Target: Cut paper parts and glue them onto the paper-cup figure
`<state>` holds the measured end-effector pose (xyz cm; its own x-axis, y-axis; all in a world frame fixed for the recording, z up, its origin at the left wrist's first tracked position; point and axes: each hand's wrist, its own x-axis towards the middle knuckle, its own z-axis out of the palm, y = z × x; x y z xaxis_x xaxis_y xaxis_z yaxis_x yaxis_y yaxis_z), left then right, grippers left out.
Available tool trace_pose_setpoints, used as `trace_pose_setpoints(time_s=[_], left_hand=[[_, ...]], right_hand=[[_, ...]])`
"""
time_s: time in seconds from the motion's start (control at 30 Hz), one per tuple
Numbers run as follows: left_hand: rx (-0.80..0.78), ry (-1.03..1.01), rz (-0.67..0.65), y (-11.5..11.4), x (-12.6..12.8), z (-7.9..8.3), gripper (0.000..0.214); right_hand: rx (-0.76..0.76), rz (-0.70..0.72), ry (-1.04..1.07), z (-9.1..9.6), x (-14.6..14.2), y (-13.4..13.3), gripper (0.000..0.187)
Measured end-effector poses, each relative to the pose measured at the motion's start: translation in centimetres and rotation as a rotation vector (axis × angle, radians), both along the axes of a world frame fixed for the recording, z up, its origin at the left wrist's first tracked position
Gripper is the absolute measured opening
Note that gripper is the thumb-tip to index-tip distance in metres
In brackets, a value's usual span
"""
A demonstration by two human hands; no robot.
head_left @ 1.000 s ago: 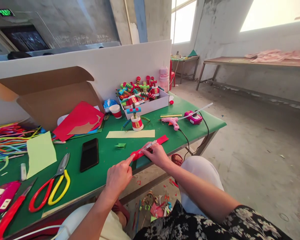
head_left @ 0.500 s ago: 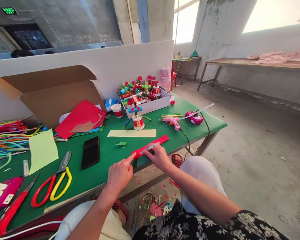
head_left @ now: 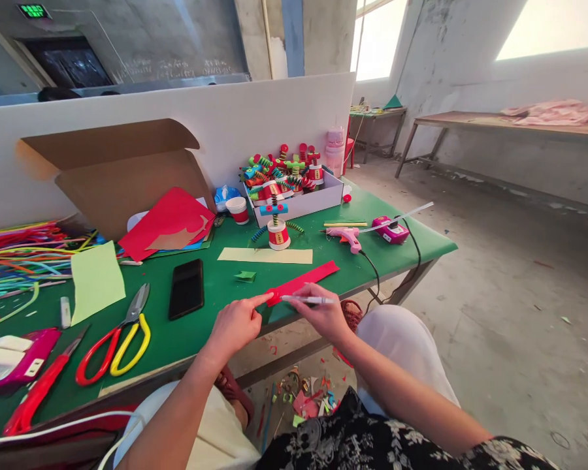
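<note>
A strip of red paper (head_left: pixel 306 281) lies slanted near the table's front edge. My left hand (head_left: pixel 235 323) presses its outstretched index fingertip on the near end, beside a small rounded red piece; its other fingers are curled and the thumb is partly hidden. My right hand (head_left: pixel 326 316) is closed around a whitish pen (head_left: pixel 313 300), held low with its tip at the strip near my left fingertip. Just behind lies a pale yellow paper strip (head_left: pixel 264 255). A figure made from a red-and-white paper cup (head_left: pixel 279 235), with coiled arms and a blue head, stands behind that strip.
A white box (head_left: pixel 306 207) of similar figures stands at the back. Right of me lie a pink glue gun (head_left: pixel 345 237) and its cord. To the left are a black phone (head_left: pixel 186 289), red-and-yellow-handled scissors (head_left: pixel 122 336), red-handled pliers (head_left: pixel 42 391) and a green paper sheet (head_left: pixel 98 282).
My right hand has tilted the pen flatter, its back end now pointing right instead of up and right. The left fingertip stays on the strip. The whole view has shifted slightly.
</note>
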<state>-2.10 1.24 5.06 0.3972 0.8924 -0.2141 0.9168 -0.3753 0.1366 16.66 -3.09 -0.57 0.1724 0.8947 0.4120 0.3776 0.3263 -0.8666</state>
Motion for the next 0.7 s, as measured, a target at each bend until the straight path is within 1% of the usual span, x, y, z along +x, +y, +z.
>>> trace_pose_setpoints(time_s=[0.07, 0.13, 0.2, 0.23, 0.3, 0.37, 0.47, 0.7], left_hand=[[-0.039, -0.033, -0.018, 0.6, -0.2, 0.4, 0.062], [-0.08, -0.052, -0.038, 1.1, -0.4, 0.8, 0.063], [-0.116, -0.06, -0.052, 1.6, -0.5, 1.1, 0.063], [-0.127, -0.063, -0.061, 1.8, -0.4, 1.3, 0.063], [-0.125, -0.072, -0.073, 1.8, -0.3, 1.5, 0.062], [-0.098, -0.078, -0.074, 1.7, -0.2, 1.6, 0.061], [-0.072, -0.071, -0.063, 1.4, -0.1, 1.6, 0.063], [-0.056, -0.038, -0.073, 1.2, -0.1, 1.2, 0.063]], right_hand=[[0.091, 0.025, -0.155, -0.1, -0.8, -0.7, 0.016], [0.222, 0.054, -0.346, -0.2, -1.7, -1.1, 0.015], [0.345, 0.047, -0.542, -0.5, -2.5, -1.3, 0.016], [0.383, 0.032, -0.631, -0.6, -2.9, -1.3, 0.017], [0.402, 0.004, -0.762, -0.9, -3.5, -1.2, 0.021], [0.373, -0.009, -0.828, -1.2, -3.8, -1.1, 0.025], [0.349, -0.03, -0.858, -1.4, -4.1, -0.8, 0.028], [0.385, -0.051, -0.872, -1.2, -4.5, -0.3, 0.03]])
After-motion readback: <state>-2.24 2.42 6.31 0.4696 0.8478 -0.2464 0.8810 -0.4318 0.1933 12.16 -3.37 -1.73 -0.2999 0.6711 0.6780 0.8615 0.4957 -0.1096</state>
